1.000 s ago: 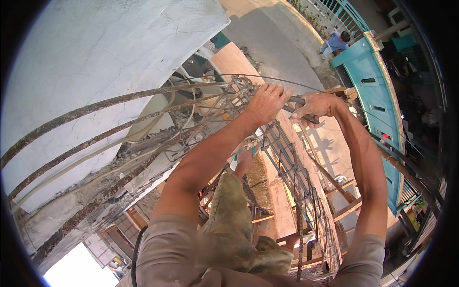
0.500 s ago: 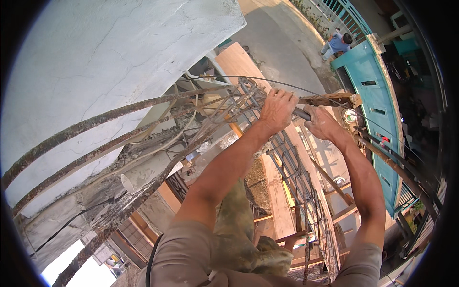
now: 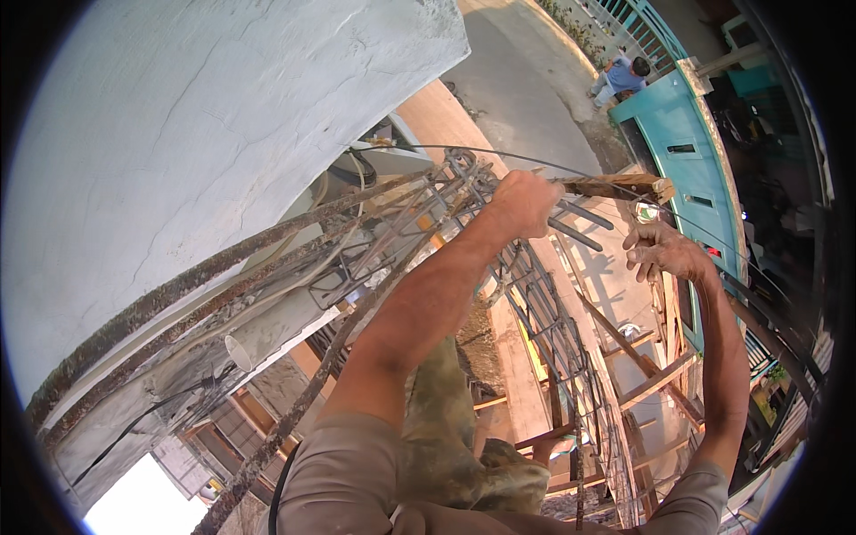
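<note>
My left hand is closed over the head end of what look like pincers, whose two dark handles stick out to the right, spread apart. The jaws are hidden under my fingers. Beneath this hand runs a rebar cage of long bars and bent stirrups, with a tangle of bar ends just beyond at its upper left. My right hand hangs to the right of the handles, not touching them. Its fingers are loosely curled and apart, and nothing shows in them.
Rusty bars cross on the left beside a white wall and a white pipe. Wooden planks and a timber beam lie around the cage. A person sits far off by a turquoise gate.
My right hand has let go of the pincers' handles and moved right and down. The handles now show spread apart. The left hand has stayed nearly in place.
</note>
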Demonstrator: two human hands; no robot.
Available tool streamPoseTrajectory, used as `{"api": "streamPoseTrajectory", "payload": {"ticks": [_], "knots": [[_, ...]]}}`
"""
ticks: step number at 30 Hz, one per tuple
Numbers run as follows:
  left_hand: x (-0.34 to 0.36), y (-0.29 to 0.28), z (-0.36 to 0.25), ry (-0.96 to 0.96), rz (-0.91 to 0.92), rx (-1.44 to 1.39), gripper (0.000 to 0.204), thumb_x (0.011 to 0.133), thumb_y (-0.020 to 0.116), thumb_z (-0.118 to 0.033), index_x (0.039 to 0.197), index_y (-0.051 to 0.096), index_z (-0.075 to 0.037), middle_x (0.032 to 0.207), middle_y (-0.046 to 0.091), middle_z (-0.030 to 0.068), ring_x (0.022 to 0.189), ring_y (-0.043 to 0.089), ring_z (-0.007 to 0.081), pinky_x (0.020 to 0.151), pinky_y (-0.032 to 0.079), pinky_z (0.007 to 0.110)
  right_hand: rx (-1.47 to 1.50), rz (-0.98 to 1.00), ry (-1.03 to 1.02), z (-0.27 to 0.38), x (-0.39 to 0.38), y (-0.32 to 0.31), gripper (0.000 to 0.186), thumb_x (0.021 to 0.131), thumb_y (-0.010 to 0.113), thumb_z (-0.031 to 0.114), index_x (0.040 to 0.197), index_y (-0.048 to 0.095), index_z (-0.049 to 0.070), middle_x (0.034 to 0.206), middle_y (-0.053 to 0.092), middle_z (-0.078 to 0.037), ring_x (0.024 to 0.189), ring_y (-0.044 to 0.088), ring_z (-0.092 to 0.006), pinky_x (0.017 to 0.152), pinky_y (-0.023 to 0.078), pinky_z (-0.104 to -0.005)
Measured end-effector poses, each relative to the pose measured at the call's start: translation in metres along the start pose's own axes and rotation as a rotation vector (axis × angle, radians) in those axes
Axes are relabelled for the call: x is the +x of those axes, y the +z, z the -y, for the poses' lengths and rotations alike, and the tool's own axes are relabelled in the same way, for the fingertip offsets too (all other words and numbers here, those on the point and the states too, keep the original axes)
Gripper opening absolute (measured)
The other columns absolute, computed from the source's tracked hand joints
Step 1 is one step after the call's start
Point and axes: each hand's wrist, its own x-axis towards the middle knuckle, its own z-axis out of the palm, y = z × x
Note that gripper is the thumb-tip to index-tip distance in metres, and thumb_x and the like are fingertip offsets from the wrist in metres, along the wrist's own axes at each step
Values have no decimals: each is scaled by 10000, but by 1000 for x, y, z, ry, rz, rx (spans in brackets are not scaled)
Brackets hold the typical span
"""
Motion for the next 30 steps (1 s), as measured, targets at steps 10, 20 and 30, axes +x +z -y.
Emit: {"api": "streamPoseTrajectory", "payload": {"ticks": [10,20,30], "knots": [[8,-10,8,-3,216,-106,221,591,681,-124,786,692,-21,792,676,200,820,665,381,720,529,444,-539,-1121,-539,73,-119,65,383,912,575,67,1289,526,17,1093,617,-209,993,629,-331,899,494,-410],[7,-16,6,-80,248,-173,216,575,657,-85,773,700,-10,814,681,206,826,672,366,721,531,440,-41,-1383,-932,127,-125,123,636,837,616,-5,1411,341,-13,1213,560,-277,991,623,-306,954,467,-424],[14,-11,11,-81,241,-202,238,531,660,-71,763,683,-22,742,675,187,751,674,354,649,516,431,-1102,-831,-419,32,44,111,637,754,585,11,1369,420,1,1252,510,-288,1236,475,-401,1037,390,-465]]}}
